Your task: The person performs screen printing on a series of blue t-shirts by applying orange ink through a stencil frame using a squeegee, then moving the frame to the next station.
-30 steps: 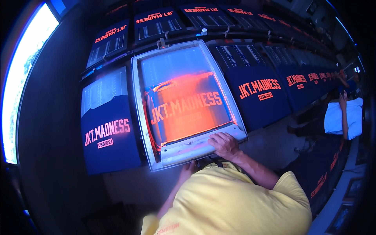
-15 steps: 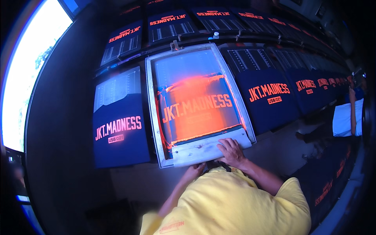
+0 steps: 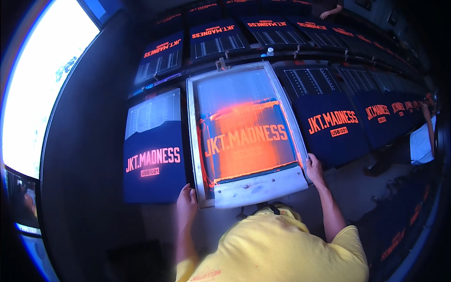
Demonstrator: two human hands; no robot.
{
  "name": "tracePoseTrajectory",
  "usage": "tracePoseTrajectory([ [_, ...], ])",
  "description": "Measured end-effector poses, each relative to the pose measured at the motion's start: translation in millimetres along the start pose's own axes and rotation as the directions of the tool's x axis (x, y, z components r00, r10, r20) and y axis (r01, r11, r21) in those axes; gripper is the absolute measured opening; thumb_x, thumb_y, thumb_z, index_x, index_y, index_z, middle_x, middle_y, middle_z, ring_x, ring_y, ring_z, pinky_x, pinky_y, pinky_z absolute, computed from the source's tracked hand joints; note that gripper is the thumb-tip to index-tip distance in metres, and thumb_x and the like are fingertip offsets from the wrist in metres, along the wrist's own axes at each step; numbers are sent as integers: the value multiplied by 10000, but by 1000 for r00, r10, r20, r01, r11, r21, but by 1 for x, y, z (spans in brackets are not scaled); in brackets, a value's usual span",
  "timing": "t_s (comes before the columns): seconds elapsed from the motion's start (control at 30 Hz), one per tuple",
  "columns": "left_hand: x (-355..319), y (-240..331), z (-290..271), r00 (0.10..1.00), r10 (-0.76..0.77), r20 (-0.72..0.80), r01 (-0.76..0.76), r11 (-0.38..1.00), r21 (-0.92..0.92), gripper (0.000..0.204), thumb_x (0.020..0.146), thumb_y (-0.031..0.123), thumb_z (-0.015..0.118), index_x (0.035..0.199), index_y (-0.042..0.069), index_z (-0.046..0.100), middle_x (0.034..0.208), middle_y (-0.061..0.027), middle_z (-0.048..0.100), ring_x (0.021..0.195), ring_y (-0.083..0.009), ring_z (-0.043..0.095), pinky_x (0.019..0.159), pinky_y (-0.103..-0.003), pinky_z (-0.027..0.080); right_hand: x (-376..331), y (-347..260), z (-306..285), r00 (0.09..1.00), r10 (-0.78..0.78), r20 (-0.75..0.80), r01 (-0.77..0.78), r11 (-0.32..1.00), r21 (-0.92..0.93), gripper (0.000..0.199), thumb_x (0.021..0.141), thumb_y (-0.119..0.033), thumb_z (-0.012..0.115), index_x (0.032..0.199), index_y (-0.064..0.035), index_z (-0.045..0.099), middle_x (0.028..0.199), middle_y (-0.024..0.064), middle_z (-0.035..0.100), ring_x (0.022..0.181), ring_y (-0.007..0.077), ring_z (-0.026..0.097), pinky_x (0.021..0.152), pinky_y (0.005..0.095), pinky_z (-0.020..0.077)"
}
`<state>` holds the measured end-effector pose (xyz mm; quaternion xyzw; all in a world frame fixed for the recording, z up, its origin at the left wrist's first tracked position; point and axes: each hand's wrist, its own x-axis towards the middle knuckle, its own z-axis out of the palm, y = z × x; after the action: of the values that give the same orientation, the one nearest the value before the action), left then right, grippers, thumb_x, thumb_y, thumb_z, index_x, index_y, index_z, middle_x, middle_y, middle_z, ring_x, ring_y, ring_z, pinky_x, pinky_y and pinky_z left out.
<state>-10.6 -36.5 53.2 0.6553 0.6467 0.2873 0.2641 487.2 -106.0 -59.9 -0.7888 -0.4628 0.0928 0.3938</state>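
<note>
A screen-printing frame with a pale metal rim lies over a dark shirt in front of me. Orange ink covers the lower part of its mesh, and block lettering shows through. Across the near end rests a wide white squeegee, untouched by either hand. My left hand is beside the near left corner, fingers loosely bent and pointing up; whether it touches the rim I cannot tell. On the other side, my right hand has its fingers curled against the rim near the near right corner.
Dark shirts with orange lettering lie on boards to the left and right. More shirts fill a row behind a rail with a small white-capped bottle. Another person's arm shows at far right; another person's hand is at the back.
My right hand has left the squeegee and moved to the frame's right side. My left hand has moved from below the frame to its left corner. The squeegee stays on the frame.
</note>
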Motion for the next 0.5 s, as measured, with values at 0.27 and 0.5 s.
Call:
tracePoseTrajectory([
  [0.27,32,-56,35,991,-119,56,123,990,-70,285,945,104,586,1159,-72,651,966,-152,730,878,-146,669,786,-290,506,7,-9,8,988,138,-66,-122,973,197,244,939,-110,567,1072,75,656,894,154,707,822,187,660,747,311,506],
  [0.5,27,-28,28,976,-207,73,216,964,-155,279,958,98,579,1179,-52,661,905,-44,713,779,-64,592,698,-248,477,6,-5,11,989,119,-92,-103,982,158,263,939,-121,573,1067,92,661,855,141,711,762,155,640,705,308,499],
])
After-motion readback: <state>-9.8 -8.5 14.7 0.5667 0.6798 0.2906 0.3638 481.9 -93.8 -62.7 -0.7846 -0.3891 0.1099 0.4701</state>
